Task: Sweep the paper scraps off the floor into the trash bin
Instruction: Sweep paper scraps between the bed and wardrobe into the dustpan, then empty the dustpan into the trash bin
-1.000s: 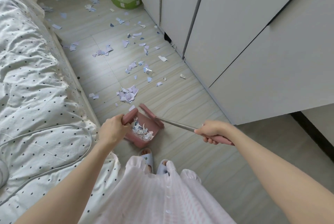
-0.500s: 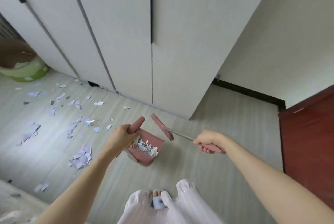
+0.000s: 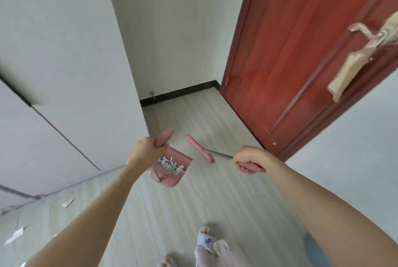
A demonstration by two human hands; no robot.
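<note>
- Fingers of your left hand (image 3: 148, 150) are wrapped round the pink handle of the dustpan (image 3: 170, 169), which hangs clear of the floor (image 3: 215, 202); keep that wrap firm and the wrist steady.
- Paper scraps (image 3: 169, 164) sit heaped in the pan's pocket, close to its open lip. My judgement: tip the lip slightly upward as you walk, so nothing slides out.
- Your right hand (image 3: 247, 162) is closed round the pink grip of the brush (image 3: 199, 148), whose metal shaft runs left and far to a pink head held above the floor, just right of the pan but not touching it. Keep the head apart from the pan so it cannot flick scraps out.
- Near left, a few loose scraps (image 3: 16, 234) lie on the floor, so the sweeping is not finished; leave them for a further pass rather than stooping with a loaded pan.
- No trash bin shows in this view. You face the far corner between the white wardrobe (image 3: 64, 51) on the left and the red door (image 3: 301, 51) on the right, so find the bin before moving on.
- At the bin, I would lower the pan inside the rim before tilting, since light paper may drift.
- Mind your slippered feet (image 3: 206, 238), near and right of the pan, as you step.
</note>
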